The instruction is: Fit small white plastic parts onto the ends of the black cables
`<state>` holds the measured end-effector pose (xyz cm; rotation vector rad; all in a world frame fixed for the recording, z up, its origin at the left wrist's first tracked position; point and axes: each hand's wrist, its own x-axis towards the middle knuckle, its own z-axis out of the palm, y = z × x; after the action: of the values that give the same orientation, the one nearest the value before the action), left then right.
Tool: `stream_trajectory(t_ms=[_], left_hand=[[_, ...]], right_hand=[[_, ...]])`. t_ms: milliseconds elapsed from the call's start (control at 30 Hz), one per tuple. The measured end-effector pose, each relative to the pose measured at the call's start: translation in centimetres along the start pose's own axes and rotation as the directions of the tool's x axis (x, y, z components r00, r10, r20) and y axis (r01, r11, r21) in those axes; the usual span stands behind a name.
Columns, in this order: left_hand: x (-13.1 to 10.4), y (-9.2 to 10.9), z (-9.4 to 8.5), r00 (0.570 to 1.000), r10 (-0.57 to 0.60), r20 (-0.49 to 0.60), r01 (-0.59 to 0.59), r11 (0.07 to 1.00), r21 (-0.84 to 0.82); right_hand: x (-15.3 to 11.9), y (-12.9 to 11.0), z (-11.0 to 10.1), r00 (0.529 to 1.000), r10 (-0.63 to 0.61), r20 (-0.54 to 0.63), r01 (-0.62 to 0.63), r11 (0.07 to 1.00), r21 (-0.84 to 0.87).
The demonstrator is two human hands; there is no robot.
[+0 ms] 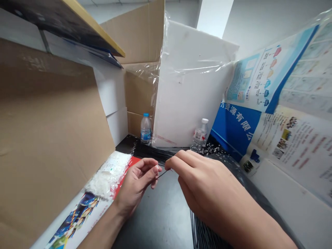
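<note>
My left hand (138,183) is closed in a pinch, with a small white piece (157,167) showing at the thumb and fingertip. The piece is too small to tell its kind. Just to its right, my right hand (198,176) has its fingers curled around a thin black wire (164,173). That wire spans the short gap between both hands; whether it touches the white piece I cannot tell. Beneath my right forearm lies a bundle of black wires (201,231). A second bundle of black wires (153,153) lies across the back of the dark table (160,214).
On the left lies a clear bag of white pieces (110,174), beside a large cardboard panel (52,114). A blue-capped bottle (146,129) and a white-capped bottle (201,133) stand at the back. Loose white bits (214,149) lie near a white board (192,83). Posters (259,79) line the right.
</note>
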<state>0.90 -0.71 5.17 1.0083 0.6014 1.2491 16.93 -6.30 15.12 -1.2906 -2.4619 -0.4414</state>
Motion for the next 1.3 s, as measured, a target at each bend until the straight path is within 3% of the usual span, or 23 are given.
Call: stream_trajectory(t_ms=[167, 433, 667, 767, 1033, 1300], left_hand=[[-0.5, -0.6, -1.3, 0.996, -0.084, 0.009, 0.084, 0.977, -0.194], [-0.5, -1.1, -2.1, 0.988, -0.147, 0.051, 0.155, 0.951, -0.268], [-0.3, -1.3, -2.3, 0.986, -0.168, -0.002, 0.163, 0.962, -0.218], [-0.3, -1.4, -2.4, 0.985, -0.172, -0.009, 0.168, 0.97, -0.176], [-0.9, -2.6, -1.6, 0.986, -0.149, 0.071, 0.15, 0.989, -0.005], [-0.7, -3.3, -1.6, 0.988, -0.13, 0.08, 0.127, 0.991, 0.051]], right_hand=[[0.2, 0.5, 1.4, 0.98, 0.122, 0.156, -0.12, 0.992, -0.026], [0.2, 1.5, 2.4, 0.96, 0.217, 0.179, -0.203, 0.975, -0.095], [0.6, 1.1, 2.1, 0.866, 0.318, 0.385, -0.287, 0.948, -0.135], [0.4, 0.8, 2.1, 0.866, 0.301, 0.399, -0.28, 0.953, -0.111], [0.1, -0.3, 2.4, 0.931, 0.107, 0.349, -0.127, 0.991, 0.034], [0.4, 0.2, 2.4, 0.939, 0.073, 0.336, -0.087, 0.996, 0.026]])
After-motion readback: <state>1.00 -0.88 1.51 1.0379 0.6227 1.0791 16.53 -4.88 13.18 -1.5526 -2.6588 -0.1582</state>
